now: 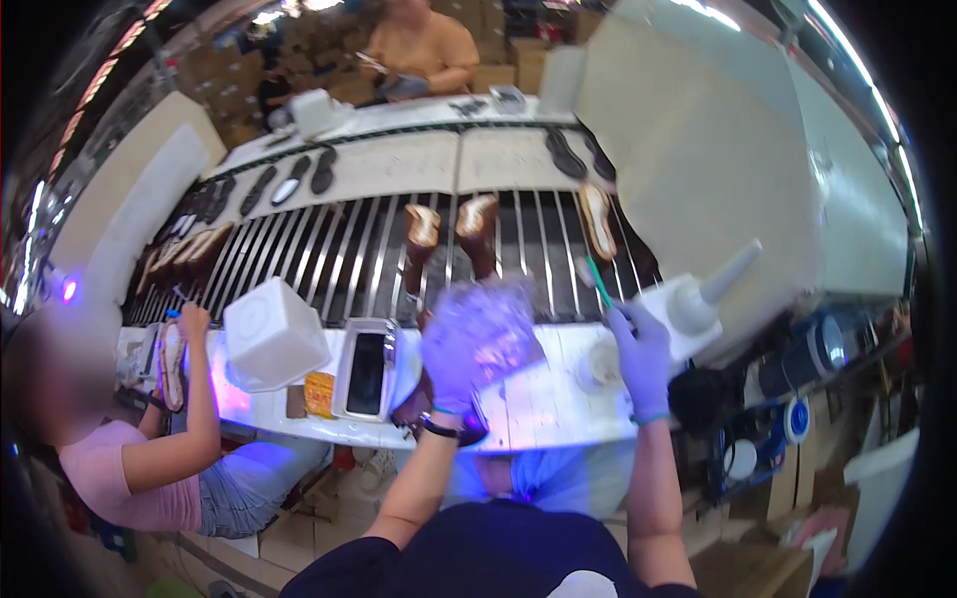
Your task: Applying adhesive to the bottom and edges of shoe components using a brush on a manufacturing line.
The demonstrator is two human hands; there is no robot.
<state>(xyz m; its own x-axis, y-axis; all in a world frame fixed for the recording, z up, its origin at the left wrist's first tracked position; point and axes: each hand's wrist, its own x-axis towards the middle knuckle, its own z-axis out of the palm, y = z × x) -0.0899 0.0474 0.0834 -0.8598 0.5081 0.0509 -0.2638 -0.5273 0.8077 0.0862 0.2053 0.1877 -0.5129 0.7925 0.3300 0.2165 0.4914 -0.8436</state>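
My left hand (pixel 454 364), in a purple glove, holds a blurred pale shoe part (pixel 488 319) up over the white workbench (pixel 538 404). My right hand (pixel 638 354), also gloved, grips a thin green brush (pixel 598 281) with its tip pointing up and away. A small round pot (pixel 598 367) sits on the bench just left of my right hand. A white squeeze bottle with a cone nozzle (pixel 703 294) stands to its right.
A conveyor of metal slats (pixel 349 254) carries brown shoes (pixel 449 234) and dark soles (pixel 289 179). A white box (pixel 271 334) and a phone in a tray (pixel 366 371) lie at left. One person sits at my left holding a sole (pixel 171 364); another stands across the line (pixel 419 50).
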